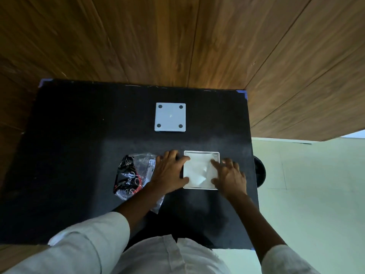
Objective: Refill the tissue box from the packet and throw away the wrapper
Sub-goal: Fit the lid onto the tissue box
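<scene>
On the desk (79, 135), both flat, empty hands, left hand (169, 173) and right hand (230, 175), press tissues (199, 169) into the box (201, 152); push evenly, probably keeping corners flat.

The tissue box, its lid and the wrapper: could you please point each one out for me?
tissue box (201, 153): head view, far rim.
lid (170, 117): head view, centre of the square panel.
wrapper (129, 177): head view, black printed part.
</scene>
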